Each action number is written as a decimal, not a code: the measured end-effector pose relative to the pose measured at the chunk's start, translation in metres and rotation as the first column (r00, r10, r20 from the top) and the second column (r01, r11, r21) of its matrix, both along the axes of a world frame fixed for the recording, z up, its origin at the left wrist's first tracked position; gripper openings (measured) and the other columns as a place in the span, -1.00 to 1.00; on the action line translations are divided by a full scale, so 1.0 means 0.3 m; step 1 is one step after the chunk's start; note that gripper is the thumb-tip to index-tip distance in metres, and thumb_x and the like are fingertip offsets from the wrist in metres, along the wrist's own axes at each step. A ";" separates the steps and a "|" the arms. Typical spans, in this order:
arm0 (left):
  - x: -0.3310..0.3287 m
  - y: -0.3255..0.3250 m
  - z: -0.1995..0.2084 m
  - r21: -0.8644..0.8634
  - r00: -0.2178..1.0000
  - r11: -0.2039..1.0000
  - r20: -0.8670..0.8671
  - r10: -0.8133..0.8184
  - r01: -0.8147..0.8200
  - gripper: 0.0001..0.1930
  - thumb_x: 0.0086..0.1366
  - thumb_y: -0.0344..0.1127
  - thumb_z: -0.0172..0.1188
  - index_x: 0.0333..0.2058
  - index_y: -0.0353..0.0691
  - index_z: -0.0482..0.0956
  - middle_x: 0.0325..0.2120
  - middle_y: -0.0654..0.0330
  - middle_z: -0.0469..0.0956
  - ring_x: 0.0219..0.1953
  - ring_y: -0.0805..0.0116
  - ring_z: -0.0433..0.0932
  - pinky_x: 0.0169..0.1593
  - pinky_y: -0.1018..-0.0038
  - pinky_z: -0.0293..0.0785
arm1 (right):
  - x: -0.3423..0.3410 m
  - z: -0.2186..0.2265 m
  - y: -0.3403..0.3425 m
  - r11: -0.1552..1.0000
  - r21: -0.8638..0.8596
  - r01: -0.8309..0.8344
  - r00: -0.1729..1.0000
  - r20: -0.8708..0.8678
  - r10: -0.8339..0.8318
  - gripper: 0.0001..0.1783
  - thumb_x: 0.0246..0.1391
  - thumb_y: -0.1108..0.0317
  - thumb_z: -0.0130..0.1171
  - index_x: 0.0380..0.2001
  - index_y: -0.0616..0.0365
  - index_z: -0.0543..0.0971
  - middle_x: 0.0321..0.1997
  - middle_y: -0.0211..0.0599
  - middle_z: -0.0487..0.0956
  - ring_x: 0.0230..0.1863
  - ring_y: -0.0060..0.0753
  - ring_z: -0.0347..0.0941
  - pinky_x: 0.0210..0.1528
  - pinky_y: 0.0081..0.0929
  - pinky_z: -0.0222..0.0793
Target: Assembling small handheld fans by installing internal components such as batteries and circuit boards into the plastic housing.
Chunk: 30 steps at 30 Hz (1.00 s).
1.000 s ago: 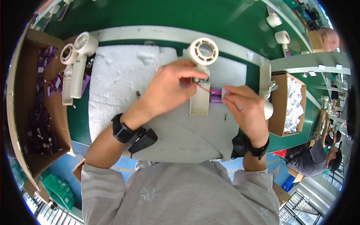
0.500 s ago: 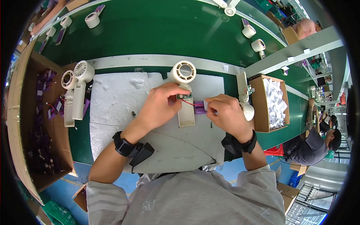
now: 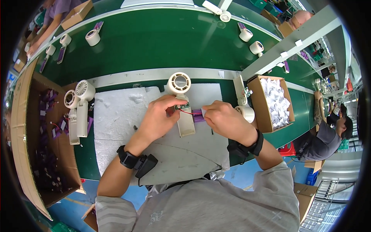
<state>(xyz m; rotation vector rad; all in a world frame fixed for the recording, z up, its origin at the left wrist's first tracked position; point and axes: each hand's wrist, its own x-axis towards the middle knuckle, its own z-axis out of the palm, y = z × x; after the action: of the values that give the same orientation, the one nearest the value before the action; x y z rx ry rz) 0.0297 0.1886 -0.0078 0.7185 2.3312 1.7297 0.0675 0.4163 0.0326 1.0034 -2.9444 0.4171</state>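
An opened white handheld fan (image 3: 186,127) lies on the white foam sheet (image 3: 119,116), its round head pointing away from me. My left hand (image 3: 158,118) grips it by the neck, thumb and fingers at the small green circuit board (image 3: 182,106). Red wire runs from the board to a purple battery pack (image 3: 199,116) just right of the handle. My right hand (image 3: 228,120) is closed at the pack's right end, its fingertips pinching a small white piece (image 3: 204,111), probably a sticker. Whether those fingers also hold the pack is hidden.
At left, two white fans (image 3: 82,112) stand beside a deep carton (image 3: 62,154) of purple packs. Another opened fan (image 3: 245,110) and a box (image 3: 259,112) of folded white pieces are at right. Fans lie on the green belt (image 3: 154,42) beyond a metal rail. A co-worker (image 3: 322,135) sits far right.
The whole view has shifted a little, showing more of the far side. My left hand keeps its hold on the fan; the right hand stays by the battery pack, its fingers slightly moved.
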 end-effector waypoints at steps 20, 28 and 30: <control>0.006 0.018 -0.021 0.098 0.984 0.993 0.170 0.046 -0.063 -0.68 0.07 -0.61 0.17 -0.18 -0.20 0.63 -0.23 0.19 0.58 -0.47 0.44 0.52 -0.32 0.56 0.50 | 0.034 0.166 0.372 0.525 -0.141 0.840 0.431 -0.415 -0.801 -0.81 0.06 0.39 0.13 -0.37 0.28 0.65 -0.62 -0.16 0.57 -0.56 -0.47 0.49 -0.43 -0.48 0.42; 0.007 0.014 -0.040 0.093 0.989 0.990 0.117 0.095 -0.106 -0.69 0.04 -0.62 0.19 -0.21 -0.20 0.66 -0.27 0.20 0.61 -0.43 0.42 0.57 -0.31 0.56 0.52 | -0.005 -0.051 -0.027 0.933 -0.337 0.129 0.991 0.009 -0.134 -0.47 -0.18 0.60 0.26 -0.02 0.19 0.51 -0.12 -0.14 0.56 -0.28 -0.14 0.52 -0.13 -0.45 0.45; 0.005 0.016 -0.039 0.088 0.988 0.990 0.122 0.097 -0.108 -0.69 0.04 -0.62 0.19 -0.22 -0.19 0.67 -0.27 0.18 0.61 -0.42 0.41 0.59 -0.31 0.55 0.53 | -0.021 -0.091 -0.017 0.955 -0.291 0.062 0.996 -0.037 -0.076 -0.47 -0.19 0.60 0.26 -0.03 0.18 0.51 -0.11 -0.14 0.55 -0.27 -0.14 0.53 -0.15 -0.46 0.45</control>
<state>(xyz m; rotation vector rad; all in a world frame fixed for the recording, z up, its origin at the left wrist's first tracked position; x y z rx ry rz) 0.0311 0.1935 -0.0196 0.5031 2.2581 1.8815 0.0611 0.4112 0.0052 0.8583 -2.7558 0.7822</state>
